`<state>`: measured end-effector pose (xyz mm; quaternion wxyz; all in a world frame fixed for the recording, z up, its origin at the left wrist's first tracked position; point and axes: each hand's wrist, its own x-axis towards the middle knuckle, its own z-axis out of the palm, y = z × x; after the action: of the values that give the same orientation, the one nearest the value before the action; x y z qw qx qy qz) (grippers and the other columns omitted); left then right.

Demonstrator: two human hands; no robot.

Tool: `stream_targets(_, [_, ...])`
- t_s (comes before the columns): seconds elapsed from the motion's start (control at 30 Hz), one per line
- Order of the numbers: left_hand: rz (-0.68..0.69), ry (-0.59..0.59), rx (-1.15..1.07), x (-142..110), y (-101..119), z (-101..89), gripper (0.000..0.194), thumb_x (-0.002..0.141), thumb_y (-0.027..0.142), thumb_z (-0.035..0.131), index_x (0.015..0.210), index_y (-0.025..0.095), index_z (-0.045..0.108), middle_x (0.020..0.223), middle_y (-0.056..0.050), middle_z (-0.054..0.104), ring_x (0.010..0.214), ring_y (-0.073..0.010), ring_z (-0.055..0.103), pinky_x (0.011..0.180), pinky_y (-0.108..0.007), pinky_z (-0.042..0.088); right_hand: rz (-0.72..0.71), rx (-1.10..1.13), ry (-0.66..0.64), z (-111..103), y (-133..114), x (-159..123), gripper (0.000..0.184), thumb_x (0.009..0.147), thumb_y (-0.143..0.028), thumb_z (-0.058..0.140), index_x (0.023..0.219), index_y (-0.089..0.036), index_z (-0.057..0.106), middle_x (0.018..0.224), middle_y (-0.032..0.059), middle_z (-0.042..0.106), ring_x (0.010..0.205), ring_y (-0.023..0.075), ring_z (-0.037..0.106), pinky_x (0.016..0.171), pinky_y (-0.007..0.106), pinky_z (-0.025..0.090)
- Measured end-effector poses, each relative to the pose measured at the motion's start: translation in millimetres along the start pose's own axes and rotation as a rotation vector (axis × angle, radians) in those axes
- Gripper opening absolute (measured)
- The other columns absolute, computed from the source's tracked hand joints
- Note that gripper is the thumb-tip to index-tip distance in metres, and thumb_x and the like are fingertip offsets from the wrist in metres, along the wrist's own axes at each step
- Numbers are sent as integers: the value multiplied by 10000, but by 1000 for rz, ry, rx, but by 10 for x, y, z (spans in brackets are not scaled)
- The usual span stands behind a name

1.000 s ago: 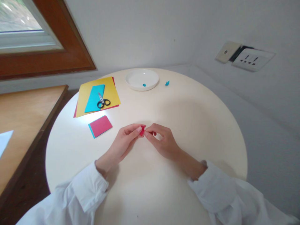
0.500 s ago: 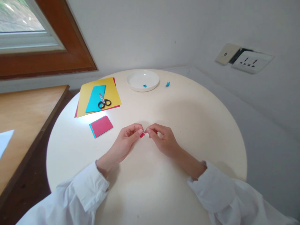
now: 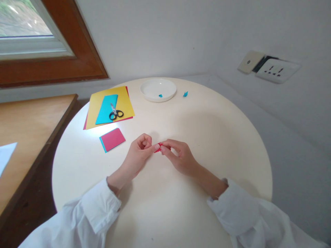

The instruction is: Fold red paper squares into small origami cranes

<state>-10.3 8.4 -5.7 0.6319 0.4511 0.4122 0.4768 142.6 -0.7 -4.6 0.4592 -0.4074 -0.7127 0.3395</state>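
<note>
- White sleeves (image 3: pixel 99 208): spread across the near edge of the round tabletop (image 3: pixel 165 213).
- Left hand (image 3: pixel 136 156): grip narrow, the thumb pressing the left end of a small red paper piece (image 3: pixel 157 150).
- Right hand (image 3: pixel 184 156): grip pinched on the same piece's right end, which lies between both hands, over the tabletop's middle; its shape is mostly covered by fingers.
- Red card (image 3: pixel 112 140): overlaps a blue card (image 3: pixel 103 145), left of the left hand.
- Scissors (image 3: pixel 113 112): rest across a blue strip (image 3: pixel 104 112) and the yellow sheet (image 3: pixel 126 105) beneath it.
- Blue folded figure (image 3: pixel 185 94): just beside, right of, the white plate (image 3: pixel 147 95).
- Blue scrap (image 3: pixel 160 96): inside the plate.
</note>
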Motion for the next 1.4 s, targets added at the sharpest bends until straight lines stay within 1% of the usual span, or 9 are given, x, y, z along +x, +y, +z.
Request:
stream_targets(0.17, [-19, -87, -22, 4, -13, -10, 359, 665, 305, 735, 629, 178, 401, 535, 83, 409, 519, -56, 404, 513, -188, 295, 71, 114, -32, -4, 3, -8, 216, 832, -267, 474, 679, -172, 593, 618, 1, 588, 595, 111, 533, 572, 234, 414])
stream_targets(0.33, [-39, -109, 10, -7, -8, -20, 368, 678, 323, 722, 603, 177, 392, 480, 87, 400, 486, -58, 383, 499, -195, 277, 98, 134, -39, -16, -8, -20, 223, 828, -272, 473, 681, -170, 607, 608, 2, 600, 584, 111, 538, 552, 232, 409])
stream_targets(0.47, [-32, -106, 38, -9, 6, -18, 340, 684, 327, 717, 600, 173, 426, 469, 84, 422, 481, -60, 380, 504, -198, 289, 49, 83, -16, -17, -43, -3, 186, 800, -232, 495, 669, -171, 612, 576, -10, 601, 554, 103, 526, 544, 228, 403])
stream_targets(0.6, [-35, -100, 30, -5, 23, -8, 315, 688, 357, 707, 602, 164, 474, 554, 47, 521, 559, -80, 471, 568, -212, 354, -26, -13, 84, -2, -36, -2, 152, 780, -192, 514, 675, -169, 621, 600, 1, 631, 551, 106, 544, 537, 227, 415])
stream_targets(0.77, [15, -108, 137, -10, 20, -16, 299, 740, 432, 636, 652, 150, 589, 648, -4, 580, 652, -122, 528, 665, -263, 408, -139, -188, 191, 9, 17, -19, 154, 792, -185, 515, 693, -195, 632, 620, 4, 646, 545, 109, 556, 529, 234, 429])
stream_targets(0.9, [42, -133, 166, -19, 8, -25, 306, 747, 441, 625, 675, 145, 611, 682, -26, 607, 680, -141, 542, 683, -282, 421, -190, -308, 192, 5, 36, -25, 150, 795, -174, 514, 720, -200, 641, 593, 2, 628, 541, 114, 540, 536, 242, 427])
stream_targets(1.0, [49, -149, 158, -21, 12, -22, 267, 751, 407, 635, 707, 144, 627, 718, -34, 636, 710, -144, 559, 690, -276, 422, -202, -326, 186, 8, 36, -25, 140, 792, -164, 519, 728, -185, 642, 598, 11, 631, 542, 118, 537, 548, 251, 428])
stream_targets(1.2, [68, -135, 181, -12, 34, 9, 210, 733, 355, 664, 695, 150, 637, 746, -31, 661, 720, -138, 568, 691, -263, 423, -103, -200, 250, 10, 19, -17, 105, 785, -181, 555, 711, -185, 630, 617, -3, 639, 572, 115, 555, 557, 241, 426])
stream_targets(1.4, [95, -113, 166, -16, 45, 31, 191, 693, 311, 700, 638, 154, 605, 775, -31, 660, 752, -146, 576, 706, -267, 430, 2, -83, 252, 8, -3, -9, 97, 773, -198, 566, 706, -195, 637, 641, -14, 654, 586, 116, 559, 584, 250, 433])
